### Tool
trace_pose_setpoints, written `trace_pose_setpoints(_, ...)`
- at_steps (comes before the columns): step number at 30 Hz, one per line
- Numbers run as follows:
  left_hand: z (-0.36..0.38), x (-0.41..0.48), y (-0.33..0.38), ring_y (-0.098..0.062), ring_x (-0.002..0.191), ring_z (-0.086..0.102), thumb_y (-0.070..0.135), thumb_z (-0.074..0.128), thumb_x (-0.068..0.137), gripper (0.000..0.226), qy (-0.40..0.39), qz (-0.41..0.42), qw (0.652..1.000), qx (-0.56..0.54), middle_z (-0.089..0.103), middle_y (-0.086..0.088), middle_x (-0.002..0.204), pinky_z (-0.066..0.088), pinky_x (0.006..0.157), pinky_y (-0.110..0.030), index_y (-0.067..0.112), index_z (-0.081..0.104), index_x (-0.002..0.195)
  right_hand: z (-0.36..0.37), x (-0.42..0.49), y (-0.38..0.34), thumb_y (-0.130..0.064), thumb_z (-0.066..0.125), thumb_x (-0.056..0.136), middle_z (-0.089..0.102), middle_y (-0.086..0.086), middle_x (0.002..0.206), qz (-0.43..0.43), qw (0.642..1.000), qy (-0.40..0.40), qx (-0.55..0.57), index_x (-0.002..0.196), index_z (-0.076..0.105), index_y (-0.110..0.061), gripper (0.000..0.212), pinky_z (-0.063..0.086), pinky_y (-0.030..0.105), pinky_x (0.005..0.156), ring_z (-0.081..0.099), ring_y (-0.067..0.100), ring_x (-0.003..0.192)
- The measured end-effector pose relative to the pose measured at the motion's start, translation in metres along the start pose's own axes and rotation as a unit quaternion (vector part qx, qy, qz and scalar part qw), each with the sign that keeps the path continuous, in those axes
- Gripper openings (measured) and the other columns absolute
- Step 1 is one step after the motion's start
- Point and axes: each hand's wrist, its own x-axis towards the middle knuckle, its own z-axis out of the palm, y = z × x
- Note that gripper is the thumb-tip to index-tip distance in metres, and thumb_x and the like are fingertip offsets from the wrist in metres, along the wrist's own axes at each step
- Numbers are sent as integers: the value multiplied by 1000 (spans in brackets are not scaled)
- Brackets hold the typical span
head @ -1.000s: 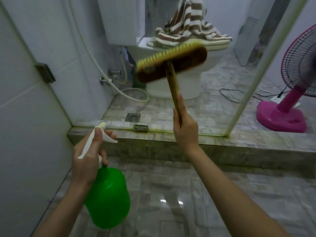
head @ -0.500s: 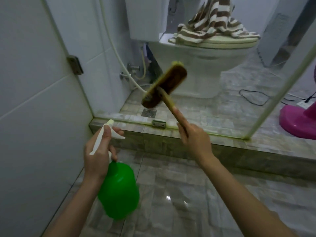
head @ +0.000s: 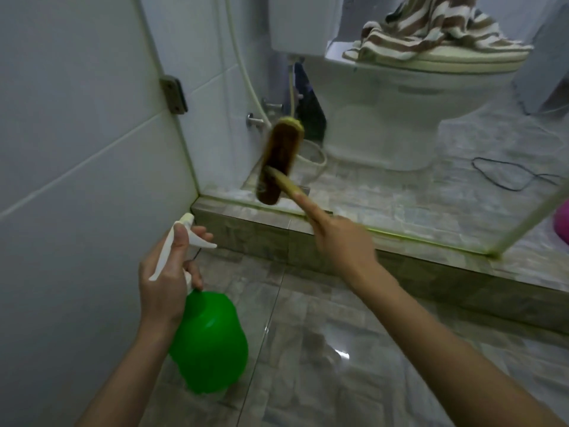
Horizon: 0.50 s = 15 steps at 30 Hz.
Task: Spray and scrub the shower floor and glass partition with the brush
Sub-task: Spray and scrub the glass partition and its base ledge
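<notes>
My right hand (head: 341,241) grips the wooden handle of a brown brush (head: 278,161), index finger stretched along it. The brush head stands almost upright, low against the glass partition (head: 400,124) near its left corner. My left hand (head: 167,272) holds the white trigger head of a green spray bottle (head: 209,340), which hangs over the wet grey shower floor (head: 338,349). The nozzle points toward the stone kerb (head: 246,229) under the glass.
A white tiled wall (head: 77,149) with a metal hinge (head: 174,94) closes the left side. Behind the glass stand a toilet (head: 385,118) with a striped towel (head: 431,29) on its lid, a hose and a black cable (head: 511,177). A pink fan base (head: 562,223) shows at right.
The brush has swung down and left, its head turning from level to almost upright near the glass's lower left corner. The view has shifted left and closer. The spray bottle stays held.
</notes>
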Motion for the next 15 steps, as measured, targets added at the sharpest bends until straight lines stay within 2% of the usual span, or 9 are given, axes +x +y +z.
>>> trace_pose_setpoints(3,-8,1,0,-8,36,43,46,43,101,30,20,-7,1000,-19,76,13,89,40,39,-18,40,71,92,-7,-30,17,-20,43,100,56,3,70,49,998,-4,-49,146,-5,-54,74,37,29,41,50,19,50)
trace_pose_setpoints(6,-13,1,2,-9,36,42,46,43,101,29,28,-7,999,-21,76,8,91,40,39,-20,34,70,100,3,19,-31,-14,39,100,51,3,69,11,1000,-16,-12,145,-3,-56,74,46,34,46,51,20,50)
trace_pose_setpoints(8,-17,-1,2,-9,37,43,49,43,99,30,29,-5,999,-20,75,9,91,41,40,-21,38,70,104,13,55,-79,-10,39,99,47,1,69,-40,998,-37,24,147,5,-53,73,39,35,48,49,20,52)
trace_pose_setpoints(10,-19,-3,2,-9,39,44,49,43,102,31,29,1,999,-18,76,11,93,43,41,-21,49,73,96,18,78,-104,-12,44,98,46,1,71,-82,995,-45,16,149,7,-49,72,35,35,51,53,23,59)
trace_pose_setpoints(12,-22,-2,4,-10,39,44,50,43,102,34,33,4,999,-13,76,12,94,43,41,-21,55,73,89,18,72,-89,-13,43,100,47,0,70,-92,995,-42,-10,148,3,-51,73,38,35,48,51,21,56)
trace_pose_setpoints(15,-27,1,5,-12,38,43,52,43,97,30,43,2,999,-19,76,12,92,41,41,-22,52,73,90,15,19,-22,-16,42,101,50,0,66,-42,998,-39,-20,142,-9,-57,77,43,31,41,48,16,47)
